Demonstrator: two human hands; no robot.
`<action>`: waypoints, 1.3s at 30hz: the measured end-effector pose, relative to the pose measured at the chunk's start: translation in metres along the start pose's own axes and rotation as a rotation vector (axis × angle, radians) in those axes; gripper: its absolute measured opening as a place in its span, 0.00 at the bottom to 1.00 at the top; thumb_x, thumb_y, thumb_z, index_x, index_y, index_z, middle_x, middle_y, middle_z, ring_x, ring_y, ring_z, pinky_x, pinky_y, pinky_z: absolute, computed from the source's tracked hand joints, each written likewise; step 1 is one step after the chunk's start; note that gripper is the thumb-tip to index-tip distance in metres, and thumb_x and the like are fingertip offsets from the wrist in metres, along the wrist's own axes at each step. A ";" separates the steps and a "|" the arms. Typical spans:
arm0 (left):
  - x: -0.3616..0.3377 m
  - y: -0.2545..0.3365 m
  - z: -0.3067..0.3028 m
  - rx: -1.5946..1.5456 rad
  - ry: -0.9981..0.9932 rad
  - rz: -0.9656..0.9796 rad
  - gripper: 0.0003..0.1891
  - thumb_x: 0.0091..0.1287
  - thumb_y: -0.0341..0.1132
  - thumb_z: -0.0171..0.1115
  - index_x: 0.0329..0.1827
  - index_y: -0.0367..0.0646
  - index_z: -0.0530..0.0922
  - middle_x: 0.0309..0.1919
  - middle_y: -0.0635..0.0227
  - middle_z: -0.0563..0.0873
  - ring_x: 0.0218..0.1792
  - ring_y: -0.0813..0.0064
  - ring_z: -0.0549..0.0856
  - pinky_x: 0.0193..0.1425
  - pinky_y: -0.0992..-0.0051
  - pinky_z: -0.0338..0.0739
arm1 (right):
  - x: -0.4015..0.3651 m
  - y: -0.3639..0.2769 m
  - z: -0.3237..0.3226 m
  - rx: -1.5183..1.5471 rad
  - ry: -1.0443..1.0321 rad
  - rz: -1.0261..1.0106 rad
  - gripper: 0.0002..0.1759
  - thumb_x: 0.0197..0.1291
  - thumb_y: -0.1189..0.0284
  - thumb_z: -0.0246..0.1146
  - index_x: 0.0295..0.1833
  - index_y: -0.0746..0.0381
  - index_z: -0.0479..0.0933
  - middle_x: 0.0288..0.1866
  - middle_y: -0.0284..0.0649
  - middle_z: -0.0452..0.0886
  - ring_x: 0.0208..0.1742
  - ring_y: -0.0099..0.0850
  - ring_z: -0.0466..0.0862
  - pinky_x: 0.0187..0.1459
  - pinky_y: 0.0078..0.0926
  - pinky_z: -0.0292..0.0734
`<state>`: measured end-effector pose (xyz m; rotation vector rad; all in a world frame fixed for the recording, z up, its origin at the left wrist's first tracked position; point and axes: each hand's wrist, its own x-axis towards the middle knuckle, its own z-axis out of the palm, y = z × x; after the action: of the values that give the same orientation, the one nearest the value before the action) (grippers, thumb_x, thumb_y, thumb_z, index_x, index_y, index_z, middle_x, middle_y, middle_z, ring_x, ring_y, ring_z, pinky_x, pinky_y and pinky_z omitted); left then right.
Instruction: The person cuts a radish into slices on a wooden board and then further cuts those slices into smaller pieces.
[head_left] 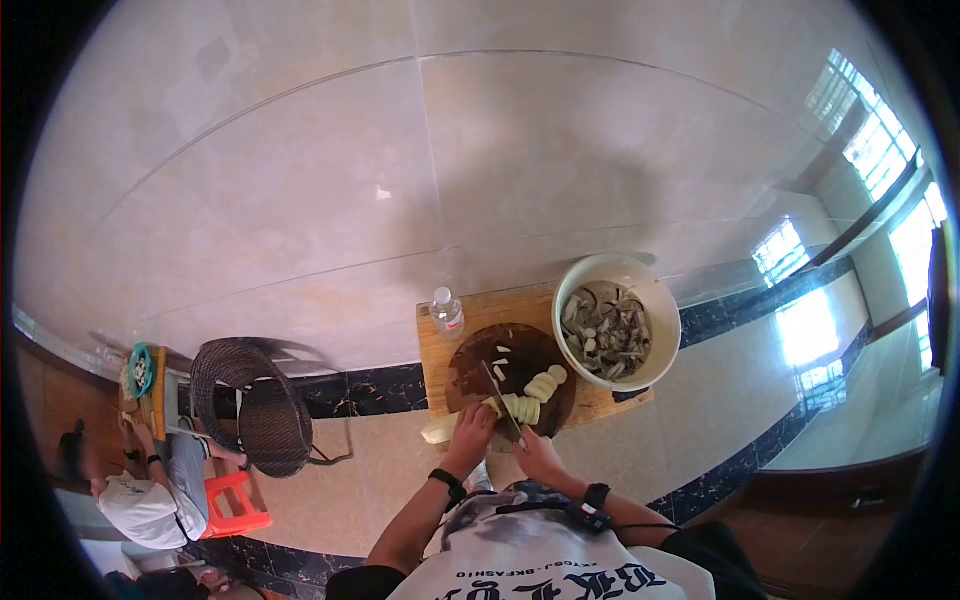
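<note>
My left hand (474, 430) is closed over a long pale-green vegetable (437, 430), whose uncut end sticks out to the left. The fingertips rest close to the blade. In my right hand (536, 455) is a knife (501, 395), its blade pointing away from me and standing against the vegetable's cut end. Thick round slices (541, 387) lean in a row to the right of the blade. Beneath them is a dark round cutting board (470, 365), with a few small white pieces (500, 370) farther back on it.
The board lies on a wooden table (434, 372) by the tiled wall. A clear bottle (447, 312) stands back left; a white tub (667, 325) of cut vegetables stands right. Left are a woven chair (275, 425), a red stool (232, 505) and another person (150, 505) seated at a small table.
</note>
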<state>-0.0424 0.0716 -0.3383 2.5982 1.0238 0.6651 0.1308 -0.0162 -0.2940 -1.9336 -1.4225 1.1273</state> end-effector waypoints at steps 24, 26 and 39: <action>0.002 -0.007 -0.007 -0.049 -0.072 0.107 0.19 0.59 0.29 0.59 0.53 0.29 0.81 0.57 0.49 0.80 0.65 0.50 0.78 0.70 0.60 0.76 | -0.011 -0.028 0.003 -0.134 -0.066 0.009 0.15 0.65 0.72 0.56 0.52 0.67 0.65 0.34 0.70 0.82 0.39 0.72 0.82 0.44 0.71 0.74; 0.002 -0.007 -0.006 -0.050 -0.071 0.111 0.20 0.60 0.29 0.59 0.54 0.28 0.81 0.59 0.48 0.80 0.66 0.49 0.77 0.72 0.60 0.75 | -0.011 -0.027 0.002 -0.127 -0.070 0.000 0.15 0.65 0.72 0.57 0.53 0.67 0.65 0.34 0.70 0.82 0.39 0.72 0.82 0.44 0.71 0.74; 0.001 -0.005 0.002 -0.066 -0.058 0.077 0.19 0.58 0.29 0.60 0.52 0.29 0.82 0.56 0.49 0.81 0.63 0.51 0.78 0.71 0.61 0.76 | 0.000 -0.014 0.001 -0.102 -0.099 -0.004 0.17 0.64 0.70 0.59 0.53 0.67 0.66 0.34 0.70 0.81 0.42 0.73 0.81 0.44 0.68 0.74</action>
<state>-0.0434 0.0754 -0.3416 2.5949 0.8733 0.6270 0.1228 -0.0120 -0.2839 -1.9671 -1.5637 1.1838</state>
